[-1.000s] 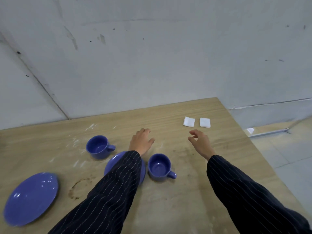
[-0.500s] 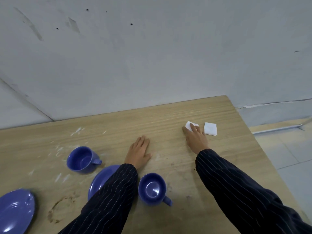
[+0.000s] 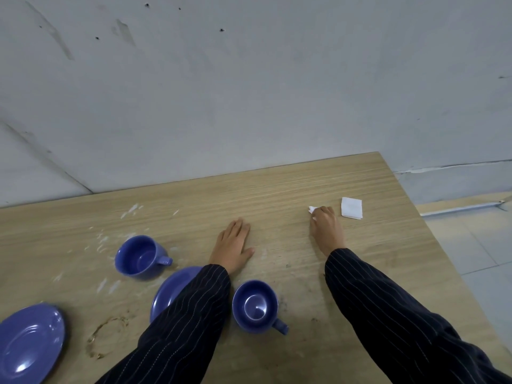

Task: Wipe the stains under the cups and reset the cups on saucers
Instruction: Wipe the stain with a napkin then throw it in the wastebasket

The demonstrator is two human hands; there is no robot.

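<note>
Two blue cups stand on the wooden table [image 3: 277, 189]: one [image 3: 138, 257] at the left, one [image 3: 255, 306] near the front between my arms. A blue saucer [image 3: 171, 289] lies partly under my left sleeve, and a second saucer [image 3: 27, 342] sits at the far left edge. A brown ring stain [image 3: 106, 335] marks the wood between the saucers. My left hand [image 3: 232, 246] rests flat on the table. My right hand [image 3: 327, 228] is closed over a white folded tissue [image 3: 312, 209], only a corner of it showing. A second white tissue [image 3: 351, 207] lies just to its right.
White smears [image 3: 110, 239] streak the wood around the left cup. Darker specks and smudges [image 3: 299, 275] mark the wood beside the front cup. A grey wall rises behind the table. The table's right edge drops to a tiled floor [image 3: 471, 245].
My right hand reached forward onto the left tissue and has closed its fingers around it, crumpling it. My left hand has settled flat on the table.
</note>
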